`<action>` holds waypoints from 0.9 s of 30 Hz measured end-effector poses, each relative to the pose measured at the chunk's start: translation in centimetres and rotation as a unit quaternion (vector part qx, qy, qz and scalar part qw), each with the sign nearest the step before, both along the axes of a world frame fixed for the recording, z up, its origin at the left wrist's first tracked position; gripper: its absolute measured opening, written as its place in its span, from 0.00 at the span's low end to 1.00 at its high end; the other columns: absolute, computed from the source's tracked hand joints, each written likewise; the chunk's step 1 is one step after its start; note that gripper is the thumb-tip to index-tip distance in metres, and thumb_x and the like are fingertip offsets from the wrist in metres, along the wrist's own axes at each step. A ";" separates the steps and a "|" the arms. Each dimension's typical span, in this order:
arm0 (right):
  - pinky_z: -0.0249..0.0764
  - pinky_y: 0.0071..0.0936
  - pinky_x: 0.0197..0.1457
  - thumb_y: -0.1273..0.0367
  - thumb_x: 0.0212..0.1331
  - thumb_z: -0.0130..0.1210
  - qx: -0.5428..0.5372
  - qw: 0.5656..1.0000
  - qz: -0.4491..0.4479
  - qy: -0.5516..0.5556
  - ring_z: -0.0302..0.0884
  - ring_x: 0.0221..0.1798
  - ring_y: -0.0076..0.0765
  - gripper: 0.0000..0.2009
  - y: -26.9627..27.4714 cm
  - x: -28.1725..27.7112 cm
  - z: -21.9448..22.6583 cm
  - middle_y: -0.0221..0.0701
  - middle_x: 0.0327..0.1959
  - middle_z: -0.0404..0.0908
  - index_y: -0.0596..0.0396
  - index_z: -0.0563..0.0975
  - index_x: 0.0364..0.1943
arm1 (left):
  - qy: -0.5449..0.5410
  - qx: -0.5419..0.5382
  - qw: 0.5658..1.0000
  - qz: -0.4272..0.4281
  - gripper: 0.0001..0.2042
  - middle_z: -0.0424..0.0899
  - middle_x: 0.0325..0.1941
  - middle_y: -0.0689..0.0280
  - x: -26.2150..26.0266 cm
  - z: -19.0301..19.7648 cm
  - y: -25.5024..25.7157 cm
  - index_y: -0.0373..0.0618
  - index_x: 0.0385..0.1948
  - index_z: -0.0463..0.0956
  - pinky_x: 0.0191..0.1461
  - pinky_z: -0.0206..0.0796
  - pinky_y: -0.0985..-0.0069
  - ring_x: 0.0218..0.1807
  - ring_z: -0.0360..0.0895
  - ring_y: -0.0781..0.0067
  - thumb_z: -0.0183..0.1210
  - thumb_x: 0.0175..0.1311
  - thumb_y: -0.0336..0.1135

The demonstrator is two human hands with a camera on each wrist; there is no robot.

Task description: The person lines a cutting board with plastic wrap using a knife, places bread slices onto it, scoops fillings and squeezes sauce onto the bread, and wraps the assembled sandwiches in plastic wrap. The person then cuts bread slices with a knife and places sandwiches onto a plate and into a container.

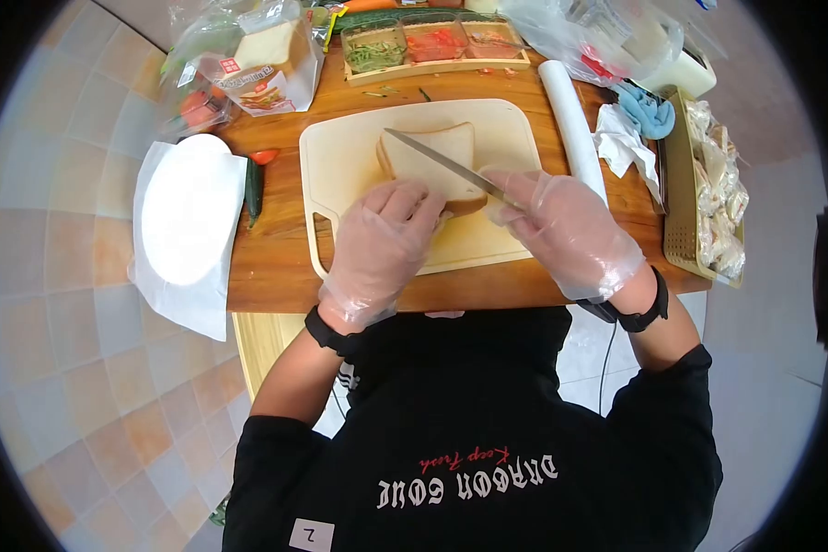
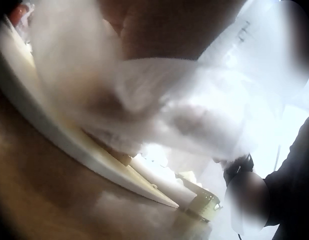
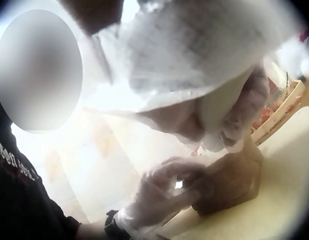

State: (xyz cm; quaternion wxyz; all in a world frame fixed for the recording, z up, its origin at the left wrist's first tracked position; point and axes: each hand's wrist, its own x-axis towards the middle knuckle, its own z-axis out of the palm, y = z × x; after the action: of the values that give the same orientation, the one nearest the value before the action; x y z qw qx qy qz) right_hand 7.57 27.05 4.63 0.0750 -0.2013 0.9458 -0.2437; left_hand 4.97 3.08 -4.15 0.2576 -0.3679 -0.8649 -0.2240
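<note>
Bread (image 1: 432,156) with a brown crust lies on the cream cutting board (image 1: 506,124). A knife (image 1: 442,160) stretches diagonally over its top, tip toward the upper left. The gloved right hand (image 1: 570,225) grips the knife's handle, which is mostly hidden by the fingers. At the bread's near left edge is the gloved left hand (image 1: 382,244), its curled fingers holding that edge. In the right wrist view the left hand (image 3: 164,187) pinches the side of the bread (image 3: 232,180). The left wrist view is mostly filled by the blurred glove (image 2: 164,105).
Behind the board stands a tray (image 1: 442,72) of cut vegetables, with bagged bread (image 1: 267,64) to its left. A white plate (image 1: 189,212) and a cucumber piece (image 1: 254,193) lie left. A white roll (image 1: 575,129) and a basket (image 1: 681,221) of wrapped items are on the right.
</note>
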 end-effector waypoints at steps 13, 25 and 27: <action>0.76 0.49 0.50 0.71 0.68 0.57 0.048 0.998 0.032 -0.025 0.81 0.46 0.60 0.23 0.5 -0.5 0.2 0.48 0.43 0.83 0.55 0.72 0.67 | -0.041 -0.030 0.995 0.082 0.14 0.79 0.38 0.68 1.5 0.6 0.8 0.52 0.42 0.83 0.42 0.75 0.64 0.38 0.79 0.60 0.74 0.53 0.34; 0.77 0.50 0.38 0.63 0.73 0.53 0.059 0.997 0.042 0.011 0.82 0.37 0.55 0.21 0.7 0.0 -1.2 0.43 0.34 0.82 0.55 0.72 0.66 | -0.067 -0.002 0.997 0.049 0.17 0.81 0.46 0.64 1.1 0.2 0.9 0.47 0.43 0.82 0.47 0.77 0.62 0.46 0.81 0.56 0.74 0.50 0.31; 0.77 0.50 0.37 0.62 0.74 0.53 0.058 0.997 0.038 0.016 0.83 0.36 0.54 0.21 0.7 0.4 -1.4 0.42 0.34 0.82 0.55 0.72 0.66 | -0.061 -0.009 0.996 0.059 0.17 0.81 0.46 0.64 1.4 0.3 1.1 0.47 0.44 0.82 0.47 0.77 0.62 0.46 0.81 0.56 0.74 0.50 0.30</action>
State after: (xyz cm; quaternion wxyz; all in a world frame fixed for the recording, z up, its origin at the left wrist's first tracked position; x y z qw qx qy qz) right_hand 7.93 27.71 3.27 0.0803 -0.2364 0.9511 -0.1817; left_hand 6.35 4.20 -3.87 0.2135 -0.3043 -0.9013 -0.2223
